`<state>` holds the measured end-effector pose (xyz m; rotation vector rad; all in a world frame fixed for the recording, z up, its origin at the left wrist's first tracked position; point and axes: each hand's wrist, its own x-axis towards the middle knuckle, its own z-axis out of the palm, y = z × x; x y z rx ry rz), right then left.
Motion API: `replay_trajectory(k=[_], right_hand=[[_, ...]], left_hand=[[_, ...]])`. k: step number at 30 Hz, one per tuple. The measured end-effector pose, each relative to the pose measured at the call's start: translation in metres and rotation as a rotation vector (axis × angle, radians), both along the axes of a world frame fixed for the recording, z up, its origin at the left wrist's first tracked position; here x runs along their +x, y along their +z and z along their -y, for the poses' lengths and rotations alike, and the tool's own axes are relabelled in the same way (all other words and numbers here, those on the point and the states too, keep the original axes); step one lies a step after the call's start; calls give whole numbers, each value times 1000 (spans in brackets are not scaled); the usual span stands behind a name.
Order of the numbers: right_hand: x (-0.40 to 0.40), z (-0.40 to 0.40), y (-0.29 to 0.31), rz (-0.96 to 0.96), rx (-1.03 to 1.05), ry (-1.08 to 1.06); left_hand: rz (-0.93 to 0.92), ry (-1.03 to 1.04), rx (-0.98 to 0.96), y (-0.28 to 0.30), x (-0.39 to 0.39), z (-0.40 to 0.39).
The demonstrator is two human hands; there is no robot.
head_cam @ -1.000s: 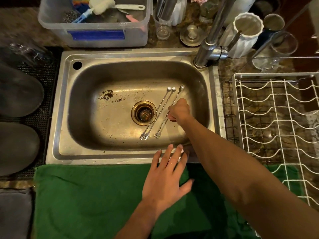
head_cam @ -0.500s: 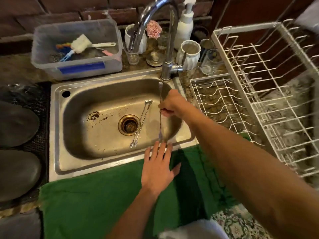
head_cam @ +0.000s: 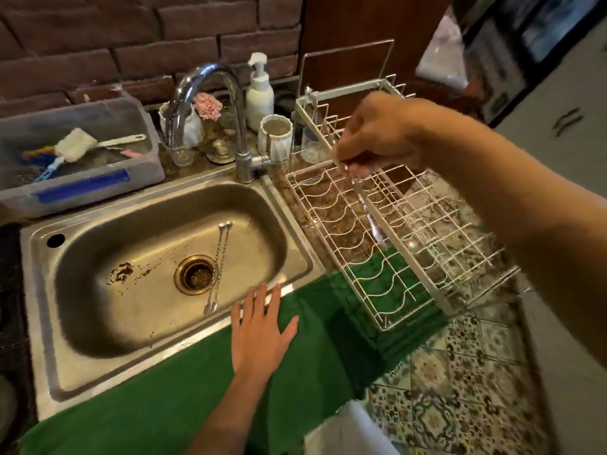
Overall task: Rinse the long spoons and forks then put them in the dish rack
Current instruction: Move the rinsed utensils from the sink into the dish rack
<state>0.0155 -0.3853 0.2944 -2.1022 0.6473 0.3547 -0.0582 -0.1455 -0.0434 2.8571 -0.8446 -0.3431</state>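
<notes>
Right hand [head_cam: 374,136] pinches long fork [head_cam: 361,198] over dish rack [head_cam: 427,284], right of frame.
Lower w/ tines first, flat across wires so it can't slip thru; left hand [head_cam: 259,333] spread flat on sink [head_cam: 98,385] edge.

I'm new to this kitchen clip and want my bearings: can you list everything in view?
long metal utensils: two, silver, in steel sink
long metal fork: one, silver, held over rack
white wire dish rack: one, right of sink
chrome tap: one, behind sink
clear plastic tub: one, back left, holds brushes
white pump bottle: one, behind tap
green towel: one, front edge
left hand: flat on towel
right hand: pinches fork
</notes>
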Motion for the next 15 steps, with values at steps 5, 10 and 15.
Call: replay_trajectory(k=[5, 10, 15], right_hand=[[-28, 58, 10, -22, -250, 1], [-47, 102, -17, -111, -481, 108], [-54, 115, -53, -162, -577, 219]], left_hand=[[29, -9, 9, 2, 1, 0], [32, 1, 4, -2, 1, 0], [34, 9, 2, -4, 2, 1]])
